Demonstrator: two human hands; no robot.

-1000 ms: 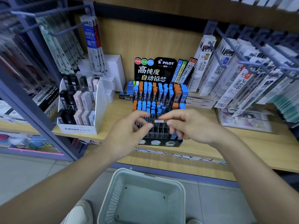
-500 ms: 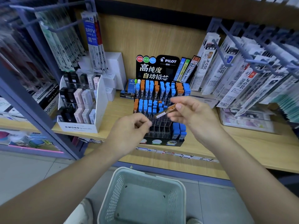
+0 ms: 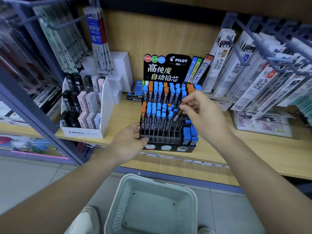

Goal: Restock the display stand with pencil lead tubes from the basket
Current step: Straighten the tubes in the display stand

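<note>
- Head view: the right hand [image 3: 202, 115] pinches a slim clear lead tube with an orange cap [image 3: 179, 113], tilted over the black tiered display stand [image 3: 163, 134] at 12 o'clock.
- At 9 o'clock of the stand, the left hand [image 3: 130, 142] grips its front corner.
- At 6 o'clock, the pale green perforated plastic basket [image 3: 152, 180] sits on the floor.

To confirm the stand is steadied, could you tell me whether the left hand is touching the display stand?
Touching. The head view shows the left hand gripping the display stand at its front left corner, thumb on the side wall.
</note>
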